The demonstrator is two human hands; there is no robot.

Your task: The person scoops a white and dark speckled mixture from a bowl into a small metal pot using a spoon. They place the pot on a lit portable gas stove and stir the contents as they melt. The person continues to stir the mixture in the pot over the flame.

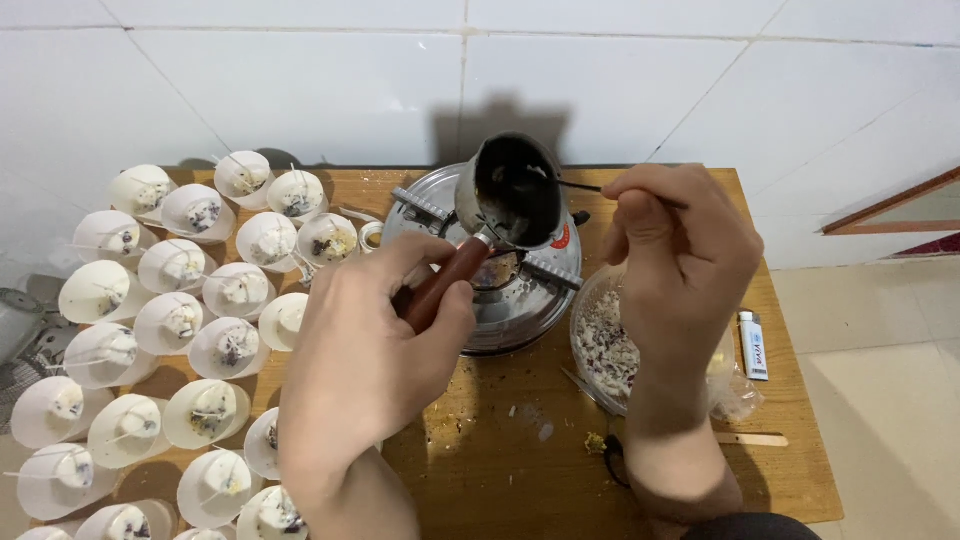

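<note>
Here, pot (512, 190) beside crowded cups (180, 330).

Left hand (370, 340): bare, no ring, no glove.
Right hand (685, 265): bare, nothing worn on the fingers.
Forearms: uncovered to the frame's edge.
Sleeve (750, 525): dark fabric near the right elbow.

Blackened metal pot (515, 190) (glossy wooden handle (443, 285)), matt wooden table (520, 450)

Left hand (375, 335) grips pot handle (443, 283); right hand (680, 265) holds stirrer (583, 186) (thin, dark).
</note>
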